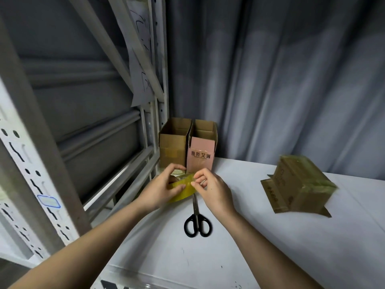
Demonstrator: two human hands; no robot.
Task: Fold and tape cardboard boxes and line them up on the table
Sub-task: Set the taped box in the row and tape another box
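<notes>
My left hand [160, 189] grips a roll of yellowish clear tape [183, 185] above the white table [270, 247]. At the roll's upper edge, my right hand [210, 188] pinches the tape with thumb and fingertips. Two open-topped cardboard boxes stand side by side at the table's far left corner: a plain brown box [173, 142] and a box with a pink printed front [201, 153]. A third cardboard box [300, 184] lies at the right, bottom up, its top wrapped in tape and its flaps spread on the table.
Black-handled scissors [196, 222] lie shut on the table just below my hands. A grey metal shelving rack [52, 163] fills the left side. Grey curtains [281, 80] hang behind the table.
</notes>
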